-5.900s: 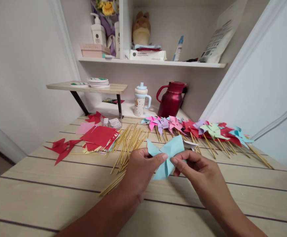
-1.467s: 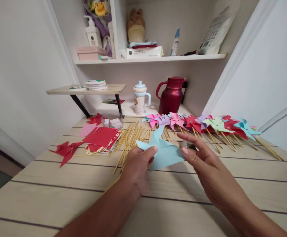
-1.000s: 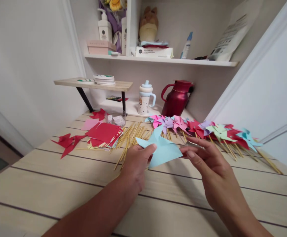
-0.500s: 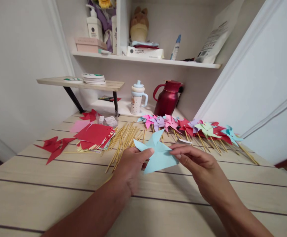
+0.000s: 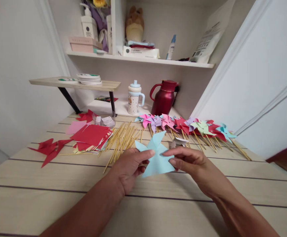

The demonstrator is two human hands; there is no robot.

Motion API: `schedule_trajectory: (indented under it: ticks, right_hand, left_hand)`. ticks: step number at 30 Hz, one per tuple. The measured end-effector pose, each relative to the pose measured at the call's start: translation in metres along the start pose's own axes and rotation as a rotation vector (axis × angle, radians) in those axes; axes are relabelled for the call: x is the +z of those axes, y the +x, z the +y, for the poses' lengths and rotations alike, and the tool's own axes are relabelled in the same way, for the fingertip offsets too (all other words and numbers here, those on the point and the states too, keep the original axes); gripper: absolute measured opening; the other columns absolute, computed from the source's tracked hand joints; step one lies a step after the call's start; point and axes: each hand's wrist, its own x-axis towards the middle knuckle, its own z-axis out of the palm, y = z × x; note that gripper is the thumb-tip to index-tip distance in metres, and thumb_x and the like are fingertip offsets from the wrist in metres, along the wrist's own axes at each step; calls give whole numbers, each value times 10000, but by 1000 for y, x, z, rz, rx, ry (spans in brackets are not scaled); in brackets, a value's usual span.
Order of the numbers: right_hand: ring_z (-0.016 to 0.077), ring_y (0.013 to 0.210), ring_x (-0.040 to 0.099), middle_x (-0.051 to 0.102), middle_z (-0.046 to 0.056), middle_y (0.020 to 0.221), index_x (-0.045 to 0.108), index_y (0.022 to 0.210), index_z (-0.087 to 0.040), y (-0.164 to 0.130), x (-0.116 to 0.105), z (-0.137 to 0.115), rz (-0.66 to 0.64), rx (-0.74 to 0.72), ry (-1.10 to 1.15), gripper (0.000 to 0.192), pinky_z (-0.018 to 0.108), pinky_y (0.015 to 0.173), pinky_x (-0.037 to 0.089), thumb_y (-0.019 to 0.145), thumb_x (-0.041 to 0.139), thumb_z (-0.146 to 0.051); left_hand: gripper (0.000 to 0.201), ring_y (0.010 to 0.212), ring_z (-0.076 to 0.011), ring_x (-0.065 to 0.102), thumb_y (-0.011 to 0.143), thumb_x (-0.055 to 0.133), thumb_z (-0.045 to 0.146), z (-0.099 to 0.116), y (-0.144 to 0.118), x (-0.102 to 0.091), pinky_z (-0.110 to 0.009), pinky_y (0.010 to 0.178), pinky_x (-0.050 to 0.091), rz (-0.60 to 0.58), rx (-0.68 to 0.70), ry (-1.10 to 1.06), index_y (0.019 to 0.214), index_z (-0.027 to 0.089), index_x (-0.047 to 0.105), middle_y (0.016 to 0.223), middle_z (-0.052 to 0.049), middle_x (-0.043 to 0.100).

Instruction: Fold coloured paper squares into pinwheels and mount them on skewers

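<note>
Left hand: my left hand (image 5: 129,164) pinched the left side of the light blue paper pinwheel (image 5: 155,158), thumb on top and the other fingers curled beneath it.
Right hand: my right hand (image 5: 191,163) met the same paper from the right, fingertips closed lightly on its middle and right edge.
Pinwheel: it was held between my 2 hands just above the wooden table (image 5: 59,197), 1 pointed blade tipped up and away from me; it had no stick.
Sticks: a loose heap of bamboo sticks (image 5: 122,138) lay on the table just beyond my left hand.
Paper stack: red paper squares (image 5: 90,135) sat left of the sticks, with folded red pieces (image 5: 48,149) further left.
Finished row: a row of coloured pinwheels on sticks (image 5: 183,126) stretched along the far right side of the table, beyond my right hand.
Scrap: a small white slip (image 5: 180,141) lay just past my right fingertips.
Back wall: a dark red jug (image 5: 164,98) and a lidded cup (image 5: 134,98) stood near each other behind the row.
</note>
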Motion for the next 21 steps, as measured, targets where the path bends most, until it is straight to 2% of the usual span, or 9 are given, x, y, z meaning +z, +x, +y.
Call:
schedule_trajectory:
  ticks: [4,8,11,16,21]
  right_hand:
    - [129,719,515,662,1,858,774,989,-349,-1,-1,-3,33,-29,-7,151,247,626,430,861,695,-354]
    - [120,700,532,653,1,824,779,971,-341,-2,-1,-7,-15,-38,32,143,233,621,458,839,722,-341]
    - [141,777,578,648,18,900,786,938,-330,-2,0,-7,-46,-62,66,144,242,654,496,796,767,-334]
    - [140,782,571,595,28,921,792,826,-298,-1,1,-6,25,-95,33,66,220,617,495,767,792,-326]
    - [148,762,555,565,31,884,770,762,-260,-1,4,-10,34,-101,-66,97,235,614,480,771,781,-356]
  left_hand:
    - [390,683,-133,556,586,848,335,0,1,-1,-279,662,394,-3,4,-7,864,122,677,791,-48,650]
    - [341,638,-110,521,583,852,331,-1,2,-1,-268,641,375,15,19,-11,777,131,656,717,-15,610]
    - [318,592,-96,484,591,843,339,-2,1,1,-261,609,347,30,41,10,725,141,634,659,6,575]
    - [312,583,-94,471,615,815,364,-5,1,5,-264,609,340,36,79,59,734,139,635,672,-4,586]
    - [288,566,-89,448,637,794,360,-6,-4,9,-262,594,330,32,136,96,722,143,625,652,4,579]
